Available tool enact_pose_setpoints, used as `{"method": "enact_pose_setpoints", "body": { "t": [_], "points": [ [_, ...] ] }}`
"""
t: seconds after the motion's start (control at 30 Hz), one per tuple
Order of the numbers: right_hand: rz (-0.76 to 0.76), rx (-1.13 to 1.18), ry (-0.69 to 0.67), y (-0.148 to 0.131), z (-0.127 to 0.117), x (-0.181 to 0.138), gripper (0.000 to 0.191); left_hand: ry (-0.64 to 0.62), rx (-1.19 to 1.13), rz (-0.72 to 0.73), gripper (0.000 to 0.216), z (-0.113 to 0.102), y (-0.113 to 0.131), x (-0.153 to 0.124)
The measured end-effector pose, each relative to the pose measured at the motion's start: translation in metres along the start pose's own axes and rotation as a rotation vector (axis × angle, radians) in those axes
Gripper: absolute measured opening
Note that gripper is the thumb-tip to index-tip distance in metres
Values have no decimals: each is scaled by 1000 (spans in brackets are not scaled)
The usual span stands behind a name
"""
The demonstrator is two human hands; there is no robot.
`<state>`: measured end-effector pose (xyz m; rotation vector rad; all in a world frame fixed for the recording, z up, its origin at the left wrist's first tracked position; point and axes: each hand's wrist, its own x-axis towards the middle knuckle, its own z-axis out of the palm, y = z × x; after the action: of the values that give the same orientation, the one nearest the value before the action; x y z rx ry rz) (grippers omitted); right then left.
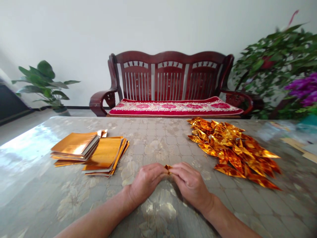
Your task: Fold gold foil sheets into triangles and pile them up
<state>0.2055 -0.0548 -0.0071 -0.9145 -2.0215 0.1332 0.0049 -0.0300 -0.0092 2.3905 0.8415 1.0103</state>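
Note:
Both my hands meet at the near middle of the table, closed around one small piece of folded gold foil paper (168,167). My left hand (148,178) grips its left side and my right hand (190,181) its right side; most of the piece is hidden by the fingers. To the left lie two stacks of flat gold foil sheets, one stack (74,143) partly beside the other stack (105,153). On the right is a heap of folded gold foil pieces (232,148) with pointed ends.
A patterned cover lies over the table (156,148). Clear plastic bags (277,130) and tan strips (297,147) are at the right edge. Beyond the table stand a dark red wooden bench (169,79) with a red floral cushion (173,106), a potted plant (47,82) and purple flowers (304,89).

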Motion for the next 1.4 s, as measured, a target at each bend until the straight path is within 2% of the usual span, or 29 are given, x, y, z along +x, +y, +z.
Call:
{"method": "enact_pose_setpoints", "body": {
  "t": [0.27,0.37,0.47,0.57,0.7,0.8,1.0,1.4],
  "points": [
    [-13,28,20,4,-2,-1,23,161,-75,-168,4,6,-5,-3],
    [-12,5,34,6,-3,-1,23,194,-171,-255,9,10,-6,-2],
    [5,-16,53,9,-2,-2,22,158,-216,-340,11,10,-5,2],
    [78,-56,72,11,1,-3,17,81,-145,-398,13,6,-4,6],
    [176,-94,85,13,6,-5,25,33,-95,-385,17,3,-5,9],
    [190,-82,33,13,7,-5,20,24,-81,-356,18,3,-6,8],
    [336,-3,-74,7,5,-4,14,-7,-60,-376,18,4,-2,5],
    [312,48,-69,3,5,-7,15,-42,-20,-317,18,5,1,2]
  ]
}}
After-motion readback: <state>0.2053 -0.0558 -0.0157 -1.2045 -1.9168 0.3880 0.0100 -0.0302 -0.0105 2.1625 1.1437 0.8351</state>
